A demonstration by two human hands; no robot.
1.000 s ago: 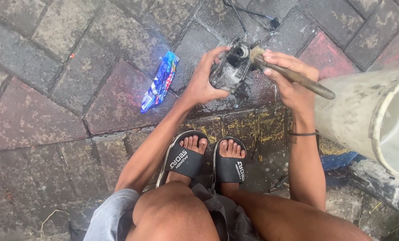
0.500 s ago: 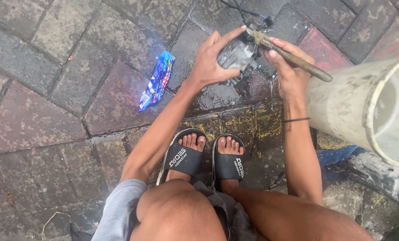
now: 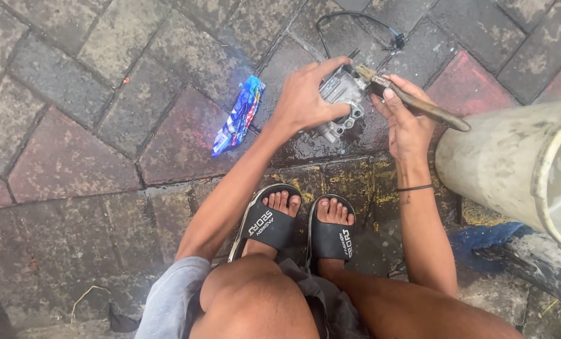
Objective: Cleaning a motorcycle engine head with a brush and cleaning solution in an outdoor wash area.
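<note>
The left hand (image 3: 305, 100) wraps over a grey metal engine part (image 3: 342, 100), fingers curled round its top and near side, and holds it low over wet paving stones (image 3: 73, 144). The right hand (image 3: 406, 122) is closed round the wooden handle of a brush (image 3: 412, 103); the bristle end touches the upper right corner of the part, and the handle sticks out to the right, its tip close to the wall of a dirty white bucket (image 3: 500, 169) lying on its side. That bucket crowds the right forearm, leaving little room on that side.

Just beyond the part a thin black cable (image 3: 356, 19) loops across the stones. To the left a blue plastic wrapper (image 3: 238, 116) lies flat, well apart from the left hand, with bare paving all round it. Two feet in black sandals (image 3: 296, 223) stand side by side below the part, between the forearms. A blue cloth (image 3: 487, 237) lies under the bucket's edge.
</note>
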